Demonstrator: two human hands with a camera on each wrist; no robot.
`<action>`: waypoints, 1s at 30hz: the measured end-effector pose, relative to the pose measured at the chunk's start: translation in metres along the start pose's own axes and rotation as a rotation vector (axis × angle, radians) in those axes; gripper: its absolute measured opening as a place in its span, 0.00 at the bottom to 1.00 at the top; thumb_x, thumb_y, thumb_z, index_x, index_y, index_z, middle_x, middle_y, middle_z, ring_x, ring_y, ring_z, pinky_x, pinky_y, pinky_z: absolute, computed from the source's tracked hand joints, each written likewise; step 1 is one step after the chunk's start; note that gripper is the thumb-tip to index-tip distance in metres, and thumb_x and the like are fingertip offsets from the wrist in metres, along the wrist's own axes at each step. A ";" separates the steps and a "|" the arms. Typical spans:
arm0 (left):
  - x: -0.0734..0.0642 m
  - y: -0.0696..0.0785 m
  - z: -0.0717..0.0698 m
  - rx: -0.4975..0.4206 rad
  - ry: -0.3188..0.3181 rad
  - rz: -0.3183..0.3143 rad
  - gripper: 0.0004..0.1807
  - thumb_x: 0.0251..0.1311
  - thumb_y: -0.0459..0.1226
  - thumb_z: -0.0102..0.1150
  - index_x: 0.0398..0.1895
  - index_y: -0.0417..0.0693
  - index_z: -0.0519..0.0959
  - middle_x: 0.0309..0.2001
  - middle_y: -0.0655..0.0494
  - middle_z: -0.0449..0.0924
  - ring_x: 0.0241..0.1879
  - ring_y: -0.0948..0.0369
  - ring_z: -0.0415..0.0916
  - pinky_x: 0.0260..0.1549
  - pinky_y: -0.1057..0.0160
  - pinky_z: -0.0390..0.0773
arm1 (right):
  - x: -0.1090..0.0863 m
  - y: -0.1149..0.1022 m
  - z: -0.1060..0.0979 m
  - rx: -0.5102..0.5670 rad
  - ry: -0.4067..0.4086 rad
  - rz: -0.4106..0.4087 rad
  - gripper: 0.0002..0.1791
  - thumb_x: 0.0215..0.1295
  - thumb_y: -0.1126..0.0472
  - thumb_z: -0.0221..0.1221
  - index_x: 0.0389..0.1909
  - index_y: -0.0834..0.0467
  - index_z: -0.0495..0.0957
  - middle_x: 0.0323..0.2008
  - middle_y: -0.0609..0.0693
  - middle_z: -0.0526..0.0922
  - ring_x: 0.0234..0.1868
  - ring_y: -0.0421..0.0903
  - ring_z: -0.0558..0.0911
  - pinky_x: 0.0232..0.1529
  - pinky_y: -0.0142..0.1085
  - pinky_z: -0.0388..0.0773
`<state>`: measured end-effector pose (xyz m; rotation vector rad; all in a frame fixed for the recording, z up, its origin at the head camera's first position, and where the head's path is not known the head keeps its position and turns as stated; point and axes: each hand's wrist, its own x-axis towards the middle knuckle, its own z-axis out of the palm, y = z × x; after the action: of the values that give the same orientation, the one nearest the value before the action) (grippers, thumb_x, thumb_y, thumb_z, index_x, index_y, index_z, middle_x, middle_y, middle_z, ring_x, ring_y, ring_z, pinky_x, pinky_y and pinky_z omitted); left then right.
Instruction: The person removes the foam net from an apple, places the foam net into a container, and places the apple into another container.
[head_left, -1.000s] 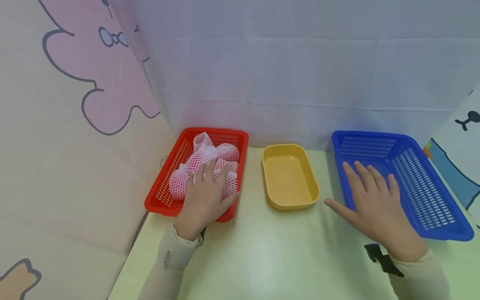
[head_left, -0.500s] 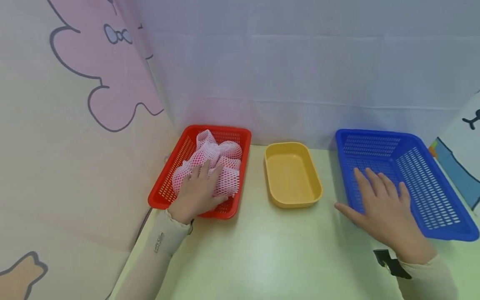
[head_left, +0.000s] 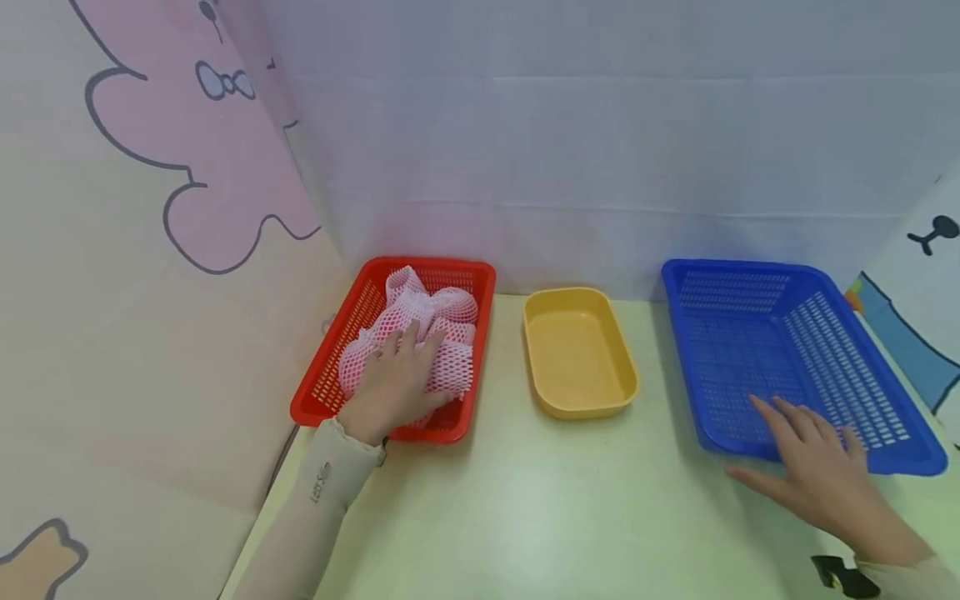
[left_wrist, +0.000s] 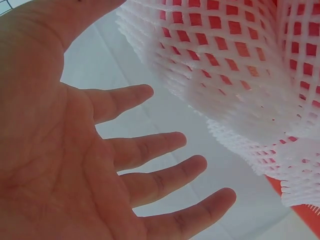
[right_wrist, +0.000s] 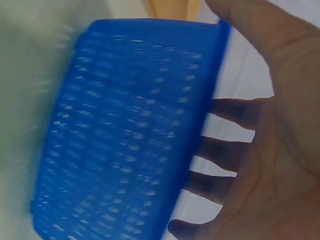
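In the head view, my left hand [head_left: 393, 383] hovers over the red basket [head_left: 306, 406], fingers spread. Several round pinkish-red things in white foam fruit nets [head_left: 452, 367] lie in that basket. The left wrist view shows a gap between the fingertips [left_wrist: 227, 196] and the netted things [left_wrist: 225, 60]; nothing is in the palm. My right hand [head_left: 828, 483], fingers apart, is at the near rim of the blue basket [head_left: 750, 304]. In the right wrist view, the blue basket's wall [right_wrist: 120, 135] hides part of the fingers; I cannot tell whether they touch it.
Between the two baskets stands a shallow yellow tray [head_left: 581, 358] with nothing in it. All stand on a pale green table [head_left: 540, 500]. A plain cloth [head_left: 570, 142] hangs behind, and a printed cloth [head_left: 127, 358] borders the left side.
My right hand has moved down and to the right, away from the blue basket's middle. My left hand has drawn slightly back toward me over the netted things, then stayed nearly still.
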<state>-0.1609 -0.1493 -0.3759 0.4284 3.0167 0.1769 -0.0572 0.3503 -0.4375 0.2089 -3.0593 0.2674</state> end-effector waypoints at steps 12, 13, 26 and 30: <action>0.016 -0.004 0.001 -0.046 -0.085 0.031 0.56 0.46 0.54 0.77 0.78 0.55 0.58 0.76 0.45 0.53 0.72 0.38 0.52 0.56 0.28 0.64 | -0.001 0.006 0.020 0.029 0.022 0.011 0.19 0.61 0.53 0.68 0.50 0.56 0.80 0.48 0.66 0.81 0.50 0.71 0.72 0.54 0.78 0.45; 0.017 -0.005 0.000 -0.047 -0.104 0.032 0.55 0.46 0.53 0.77 0.78 0.56 0.58 0.77 0.45 0.53 0.72 0.38 0.52 0.56 0.29 0.65 | -0.001 0.005 0.020 0.027 0.023 0.009 0.16 0.61 0.55 0.67 0.48 0.56 0.81 0.46 0.65 0.82 0.48 0.70 0.73 0.53 0.77 0.46; 0.041 0.001 0.011 0.020 -0.212 0.044 0.60 0.38 0.47 0.83 0.77 0.63 0.59 0.71 0.49 0.63 0.65 0.47 0.62 0.50 0.39 0.77 | 0.003 0.002 0.023 0.028 0.050 0.004 0.11 0.59 0.57 0.67 0.42 0.55 0.81 0.40 0.61 0.83 0.43 0.67 0.75 0.49 0.73 0.51; 0.043 0.007 0.013 0.066 -0.199 0.049 0.59 0.36 0.46 0.84 0.75 0.60 0.62 0.65 0.46 0.68 0.57 0.47 0.67 0.45 0.40 0.80 | 0.003 0.001 0.023 0.029 0.060 0.006 0.11 0.59 0.58 0.68 0.42 0.55 0.81 0.40 0.61 0.83 0.42 0.67 0.75 0.49 0.73 0.52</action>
<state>-0.1992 -0.1293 -0.3911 0.4940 2.8250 0.0349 -0.0611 0.3470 -0.4606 0.1895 -2.9985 0.3122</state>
